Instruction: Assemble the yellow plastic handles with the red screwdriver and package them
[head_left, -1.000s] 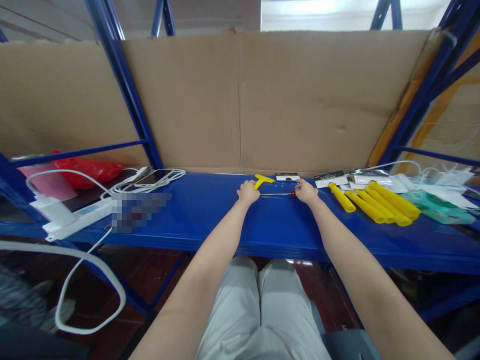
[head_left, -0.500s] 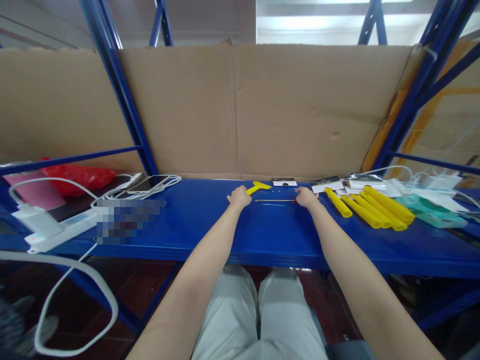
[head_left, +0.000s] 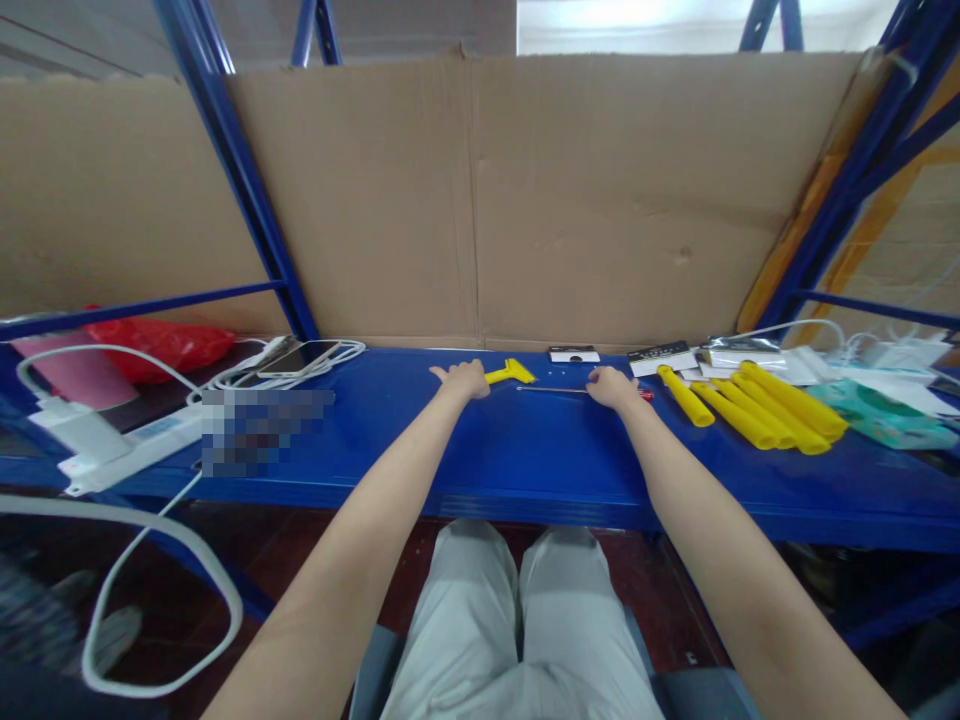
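Note:
My left hand (head_left: 463,379) is closed around the handle of a yellow scraper (head_left: 516,371), its thumb sticking out to the left. The scraper's wide head points right, low over the blue table (head_left: 525,450). A screwdriver (head_left: 551,389) lies on the table, its thin shaft pointing left and the end of its red handle showing at the right. My right hand (head_left: 613,388) covers the handle's middle with fingers bent together; what they pinch, if anything, is hidden. Several tiny pieces (head_left: 556,373) lie between the scraper and my right hand.
Several yellow handles (head_left: 780,410) lie right of my right hand, beside black-and-white cards (head_left: 661,358) and a green packet (head_left: 892,412). A small card (head_left: 574,354) sits by the cardboard wall (head_left: 600,200). At left are a power strip (head_left: 135,450), cables and a phone (head_left: 300,357).
My left hand has shifted slightly left and turned the scraper, with its thumb now stretched out. More of the screwdriver's red end shows past my right hand. The camera view has tilted a little.

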